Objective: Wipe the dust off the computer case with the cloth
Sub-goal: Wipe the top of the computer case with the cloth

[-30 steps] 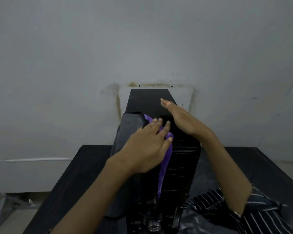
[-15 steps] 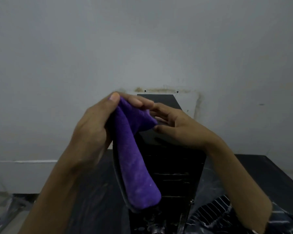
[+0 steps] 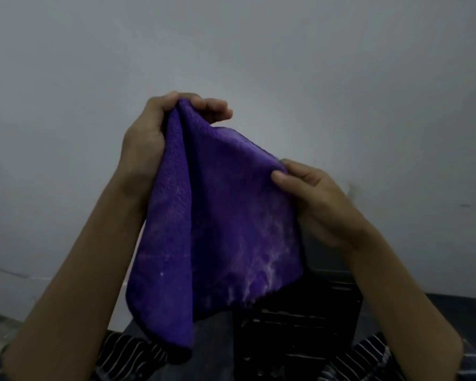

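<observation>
A purple cloth (image 3: 217, 237) with pale dust smears hangs spread in the air in front of me. My left hand (image 3: 151, 138) grips its top corner, fingers curled over the edge. My right hand (image 3: 313, 199) pinches the cloth's right edge between thumb and fingers. The black computer case (image 3: 308, 323) stands below and behind the cloth; only its lower front part shows, the rest is hidden by the cloth and my right arm.
A dark table (image 3: 456, 309) carries the case, its surface visible at the right. A plain grey wall (image 3: 259, 50) fills the background. Striped sleeves (image 3: 127, 353) show at the bottom edge.
Both hands have lifted the cloth off the case and raised it. It was bunched in my left hand; now it is spread between both hands, my right hand holding its edge.
</observation>
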